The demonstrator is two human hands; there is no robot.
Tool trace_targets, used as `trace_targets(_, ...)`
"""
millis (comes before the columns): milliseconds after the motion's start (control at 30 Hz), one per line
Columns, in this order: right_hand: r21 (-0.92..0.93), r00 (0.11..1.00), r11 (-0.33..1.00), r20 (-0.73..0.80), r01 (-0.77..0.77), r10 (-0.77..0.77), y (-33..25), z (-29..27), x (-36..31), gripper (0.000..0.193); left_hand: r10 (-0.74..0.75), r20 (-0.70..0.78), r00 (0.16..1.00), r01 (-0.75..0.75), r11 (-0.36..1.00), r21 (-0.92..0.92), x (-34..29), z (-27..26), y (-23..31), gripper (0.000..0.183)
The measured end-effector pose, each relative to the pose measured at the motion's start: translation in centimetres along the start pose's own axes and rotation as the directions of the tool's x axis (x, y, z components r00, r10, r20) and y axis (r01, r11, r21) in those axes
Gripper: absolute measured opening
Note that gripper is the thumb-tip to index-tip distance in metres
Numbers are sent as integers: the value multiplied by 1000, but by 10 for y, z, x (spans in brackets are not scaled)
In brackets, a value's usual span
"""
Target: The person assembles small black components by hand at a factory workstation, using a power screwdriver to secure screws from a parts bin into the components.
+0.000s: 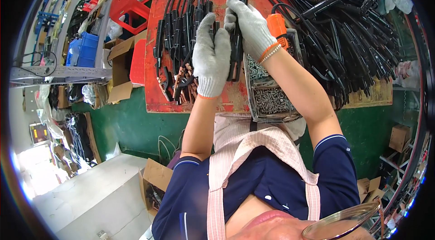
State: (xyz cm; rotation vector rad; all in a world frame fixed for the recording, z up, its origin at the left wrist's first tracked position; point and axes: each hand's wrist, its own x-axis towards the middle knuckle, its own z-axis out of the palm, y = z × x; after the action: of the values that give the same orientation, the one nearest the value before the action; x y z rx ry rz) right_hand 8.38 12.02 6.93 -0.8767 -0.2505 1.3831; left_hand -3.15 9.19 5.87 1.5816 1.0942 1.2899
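My right hand (pixel 253 29), in a white knitted glove, is closed round the upper part of a black cable handle (pixel 235 54), whose lower end points toward me. My left hand (pixel 211 56), gloved the same way, is beside that handle with its fingers stretched upward and apart. Left of it lies a row of similar black handles (pixel 176 29) on cables, several with copper-coloured jaws (pixel 181 77) at their near ends. Close by my right wrist is an orange and black power tool (pixel 277 27), partly hidden by the glove.
A bin (pixel 272 117) of small metal screws sits at the red table's (pixel 167 107) front edge. To the right is a large heap of black handles and cables (pixel 340 36). A red stool (pixel 129 6), a cardboard box (pixel 121 58) and shelving with a blue crate (pixel 84 49) are at left.
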Motion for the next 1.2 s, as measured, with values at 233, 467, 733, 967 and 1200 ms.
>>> trace_targets(233, -41, 1000, 999, -26, -9, 7, -15, 0, 4, 15, -29, 80, 996, 37, 994, -98, 11, 11, 11, 44)
trace_targets(467, -64, 992, 993, 85, 100, -95, -31, -7, 16, 17, 350, 133, 927, -360, 931, 60, 18, 17, 6, 23)
trace_targets(733, -152, 985, 979, -89, 135, -149, -6, -22, 16, 37, -489, 322, 811, 579, 751, -318, -40, 46, -44, 51)
trace_targets(967, -783, 695, -83, 591, 617, -409, -46, -59, -75, 73, -444, 769, 461, 885, 164, -436, -70, 24, 13, 22)
trace_targets(1200, -635, 684, 334, 448, 697, -576, 0, -86, -91, 49, -498, 772, 396, 911, 105, -400, -85, 30, -40, 11)
